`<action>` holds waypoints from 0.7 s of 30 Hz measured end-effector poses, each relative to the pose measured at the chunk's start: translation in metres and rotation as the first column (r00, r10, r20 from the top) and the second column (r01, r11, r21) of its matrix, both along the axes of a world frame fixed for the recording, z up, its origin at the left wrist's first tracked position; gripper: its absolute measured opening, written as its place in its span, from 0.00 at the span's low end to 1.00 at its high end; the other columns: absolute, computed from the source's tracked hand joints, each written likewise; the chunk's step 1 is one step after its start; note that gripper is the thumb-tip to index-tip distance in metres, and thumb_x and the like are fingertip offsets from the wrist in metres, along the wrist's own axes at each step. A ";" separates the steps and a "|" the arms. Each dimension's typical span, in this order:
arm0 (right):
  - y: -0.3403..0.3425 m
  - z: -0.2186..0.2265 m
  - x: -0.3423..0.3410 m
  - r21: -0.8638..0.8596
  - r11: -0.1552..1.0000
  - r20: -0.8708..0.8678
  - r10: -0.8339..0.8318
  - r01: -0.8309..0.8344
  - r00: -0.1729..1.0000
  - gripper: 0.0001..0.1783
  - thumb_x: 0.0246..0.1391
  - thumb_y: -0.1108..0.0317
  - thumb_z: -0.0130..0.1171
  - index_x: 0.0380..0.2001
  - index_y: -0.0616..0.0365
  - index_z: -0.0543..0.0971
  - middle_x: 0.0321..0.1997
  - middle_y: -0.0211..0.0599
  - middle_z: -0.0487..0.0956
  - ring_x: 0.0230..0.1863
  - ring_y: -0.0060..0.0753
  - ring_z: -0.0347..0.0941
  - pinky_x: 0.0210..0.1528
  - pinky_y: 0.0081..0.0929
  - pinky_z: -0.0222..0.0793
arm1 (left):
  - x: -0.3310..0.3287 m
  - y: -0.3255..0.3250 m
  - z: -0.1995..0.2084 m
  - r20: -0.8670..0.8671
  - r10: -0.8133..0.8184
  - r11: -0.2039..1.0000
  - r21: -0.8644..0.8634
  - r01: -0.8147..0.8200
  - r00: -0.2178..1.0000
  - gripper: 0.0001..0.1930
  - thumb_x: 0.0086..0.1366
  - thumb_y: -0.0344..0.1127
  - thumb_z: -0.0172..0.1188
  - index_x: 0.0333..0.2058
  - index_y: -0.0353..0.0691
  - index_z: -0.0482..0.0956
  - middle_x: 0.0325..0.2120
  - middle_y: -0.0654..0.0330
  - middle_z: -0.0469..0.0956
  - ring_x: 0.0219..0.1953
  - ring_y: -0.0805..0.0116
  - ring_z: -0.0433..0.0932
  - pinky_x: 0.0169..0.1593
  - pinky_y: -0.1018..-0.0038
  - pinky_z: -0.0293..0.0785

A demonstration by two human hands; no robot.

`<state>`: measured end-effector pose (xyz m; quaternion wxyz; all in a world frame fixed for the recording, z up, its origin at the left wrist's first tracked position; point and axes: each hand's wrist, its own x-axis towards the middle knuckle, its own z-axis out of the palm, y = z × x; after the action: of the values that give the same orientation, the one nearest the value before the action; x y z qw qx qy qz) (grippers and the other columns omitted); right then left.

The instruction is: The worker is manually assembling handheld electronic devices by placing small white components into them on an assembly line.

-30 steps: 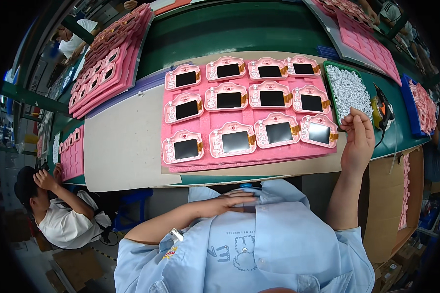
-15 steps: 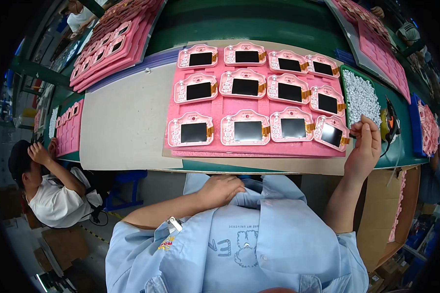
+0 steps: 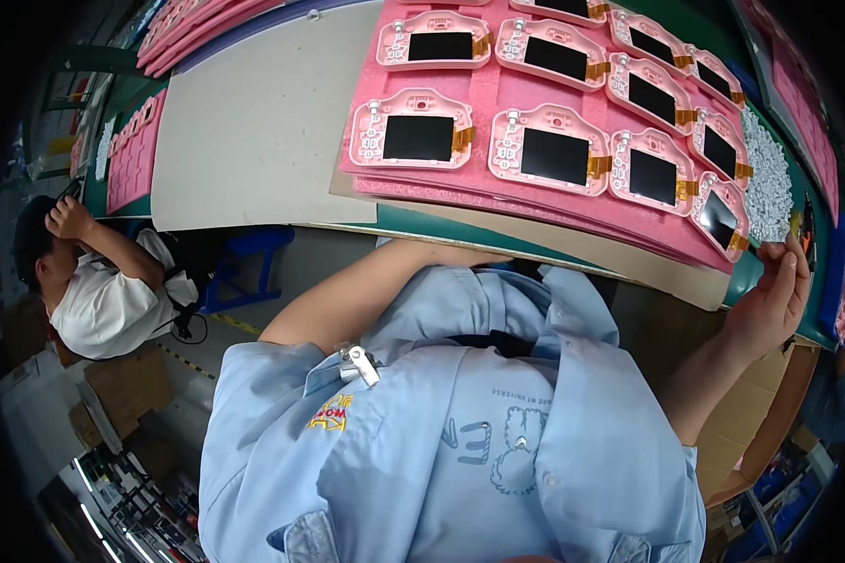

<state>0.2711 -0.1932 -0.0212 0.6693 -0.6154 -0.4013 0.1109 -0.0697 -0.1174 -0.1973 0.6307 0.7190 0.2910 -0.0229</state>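
My right hand [image 3: 768, 298] is at the near edge of a tray of small white parts [image 3: 766, 188], fingers drawn together at the tips. Whatever they pinch, if anything, is too small to make out. My left hand [image 3: 465, 254] rests low in front of my body, by the table edge, its fingers hidden. Several pink console-shaped shells [image 3: 413, 129], each with a black screen and an orange ribbon tab, lie in rows on a stack of pink foam trays [image 3: 498, 199]. The shell closest to my right hand [image 3: 720, 218] sits tilted at the near right corner.
Grey board [image 3: 253, 131] covers the table left of the foam. An orange-and-black tool [image 3: 807, 225] lies beyond the white parts. Another person [image 3: 103, 281] sits at the left beside another pink tray [image 3: 135, 159]. A cardboard box [image 3: 756, 413] stands below at the right.
My view has tilted down and turned, so the shells appear higher and larger. My right hand stays pinched by the white parts. My left hand's fingers, visible before, are now hidden.
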 end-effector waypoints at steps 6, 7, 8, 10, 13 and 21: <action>0.004 -0.008 -0.023 -0.033 0.999 0.064 0.010 -0.008 0.998 0.14 0.62 0.71 0.45 0.46 0.67 0.76 0.31 0.37 0.78 0.34 0.23 0.71 0.42 0.16 0.66 | 0.006 -0.036 0.005 -0.137 -0.284 0.959 -0.020 0.284 0.949 0.21 0.66 0.47 0.50 0.55 0.47 0.71 0.53 0.59 0.73 0.52 0.58 0.73 0.53 0.67 0.69; 0.004 -0.008 -0.026 -0.036 0.999 0.076 0.012 -0.009 0.997 0.14 0.62 0.71 0.45 0.46 0.67 0.76 0.31 0.38 0.78 0.34 0.23 0.72 0.42 0.16 0.66 | 0.010 -0.034 0.012 -0.218 -0.318 0.948 -0.044 0.317 0.923 0.21 0.66 0.47 0.49 0.55 0.47 0.71 0.53 0.58 0.73 0.51 0.59 0.73 0.52 0.67 0.69; 0.004 -0.009 -0.028 -0.038 0.999 0.089 0.012 -0.009 0.996 0.14 0.62 0.71 0.45 0.46 0.67 0.76 0.32 0.38 0.78 0.34 0.24 0.72 0.42 0.16 0.66 | 0.012 -0.032 0.014 -0.296 -0.352 0.935 -0.069 0.347 0.888 0.21 0.67 0.48 0.49 0.55 0.47 0.71 0.52 0.58 0.74 0.51 0.59 0.74 0.51 0.67 0.70; 0.003 -0.008 -0.029 -0.031 0.999 0.083 0.018 -0.016 0.996 0.14 0.63 0.71 0.45 0.46 0.67 0.76 0.32 0.38 0.78 0.34 0.24 0.72 0.42 0.16 0.66 | 0.012 -0.032 0.014 -0.307 -0.317 0.939 0.030 0.342 0.897 0.20 0.67 0.47 0.48 0.55 0.48 0.71 0.52 0.58 0.74 0.50 0.60 0.74 0.51 0.66 0.70; 0.000 -0.008 -0.028 -0.005 1.000 0.068 0.025 -0.025 0.997 0.15 0.63 0.71 0.44 0.46 0.68 0.75 0.32 0.38 0.78 0.34 0.24 0.72 0.43 0.17 0.67 | 0.010 -0.029 0.012 -0.319 -0.218 0.888 0.327 0.323 0.922 0.19 0.68 0.47 0.46 0.55 0.51 0.71 0.51 0.59 0.74 0.50 0.60 0.75 0.51 0.63 0.69; -0.004 -0.010 -0.033 -0.040 0.997 0.112 0.063 -0.059 0.992 0.15 0.63 0.72 0.43 0.46 0.68 0.75 0.32 0.40 0.79 0.36 0.26 0.74 0.46 0.19 0.68 | 0.015 -0.045 -0.045 -0.029 0.102 0.962 0.258 -0.092 0.994 0.20 0.66 0.47 0.49 0.52 0.45 0.73 0.54 0.54 0.72 0.50 0.55 0.74 0.53 0.60 0.69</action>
<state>0.2385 -0.1972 -0.0312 0.6306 -0.6203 -0.4548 0.1035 -0.0545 -0.1625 -0.2421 0.5265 0.7788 0.3395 0.0308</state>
